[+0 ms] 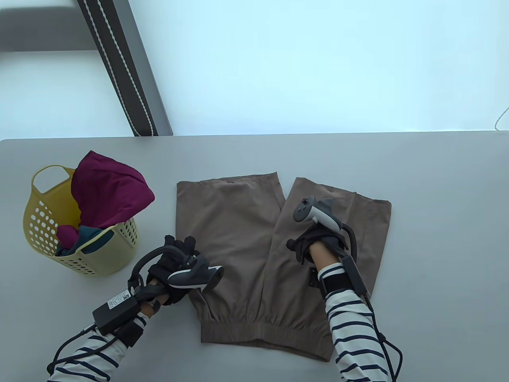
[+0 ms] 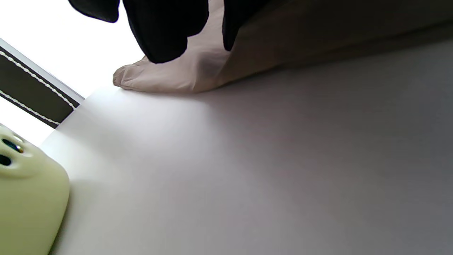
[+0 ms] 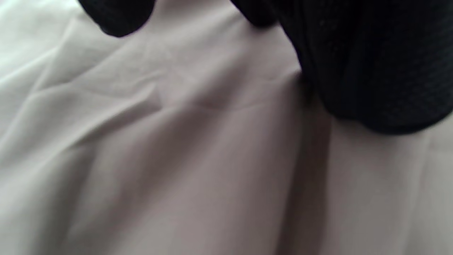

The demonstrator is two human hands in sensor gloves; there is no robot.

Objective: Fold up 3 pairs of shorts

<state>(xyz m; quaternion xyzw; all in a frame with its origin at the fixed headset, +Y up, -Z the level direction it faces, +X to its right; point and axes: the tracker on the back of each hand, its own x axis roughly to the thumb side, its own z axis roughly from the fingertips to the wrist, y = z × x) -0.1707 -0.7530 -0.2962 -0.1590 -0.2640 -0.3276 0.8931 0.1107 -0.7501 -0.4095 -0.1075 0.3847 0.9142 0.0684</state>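
Grey and evenly lit, the table [image 1: 437,167] is occupied by brown shorts [image 1: 238,238] spread flat, waistband nearest the person, legs pointing away. The left leg's outer edge is pinched by the left hand [image 1: 175,262]; the right hand [image 1: 314,242] is laid on the right leg, its fingers' curl not discernible. More garments are left waiting in a yellow basket [image 1: 35,215] at the left. For a clean fold, one leg is best carried squarely over the other, with edges matched.

no legible text, wrist box label [image 1: 115,303] unreadable
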